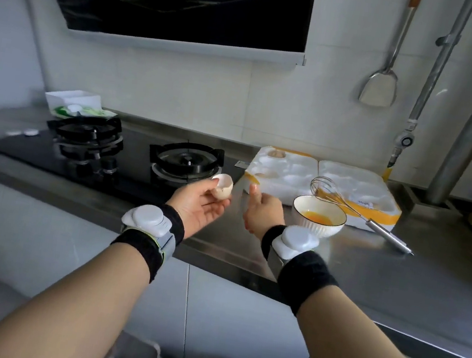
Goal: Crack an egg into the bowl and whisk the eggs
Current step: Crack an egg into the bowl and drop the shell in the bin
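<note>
Empty eggshell [222,190] at frame centre, cradled in left hand [200,205]: light, brittle, best pinched gently at rim. Right hand [263,210] loose, holding nothing. Yolk already in bowl [318,218], right of centre. Whisk [347,203] beyond, resting on egg tray [285,171].

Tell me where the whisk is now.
In the head view, the whisk lies to the right, its wire end resting on the egg tray, just behind the bowl.
</note>
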